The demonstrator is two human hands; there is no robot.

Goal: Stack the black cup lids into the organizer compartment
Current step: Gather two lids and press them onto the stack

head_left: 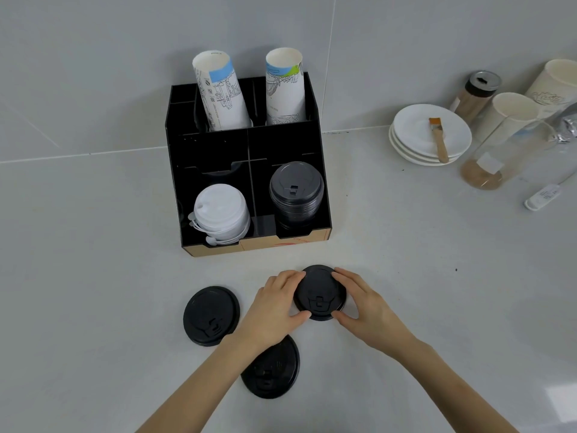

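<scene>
A black cup lid [319, 292] lies on the grey counter just in front of the black organizer [215, 145]. My left hand [276, 303] grips its left edge and my right hand [363, 303] grips its right edge. Two more black lids lie loose: one [210, 315] to the left, another [274, 370] nearer me, partly under my left forearm. The organizer's front right compartment holds a stack of black lids [296, 195]. Its front left compartment holds white lids [220, 214].
Two stacks of paper cups [218, 95] stand in the organizer's back compartments. At the right are stacked white plates [415, 132] with a brush [438, 140], a shaker jar [476, 95], paper cups [505, 120], a glass [496, 164] and a small white object [541, 196].
</scene>
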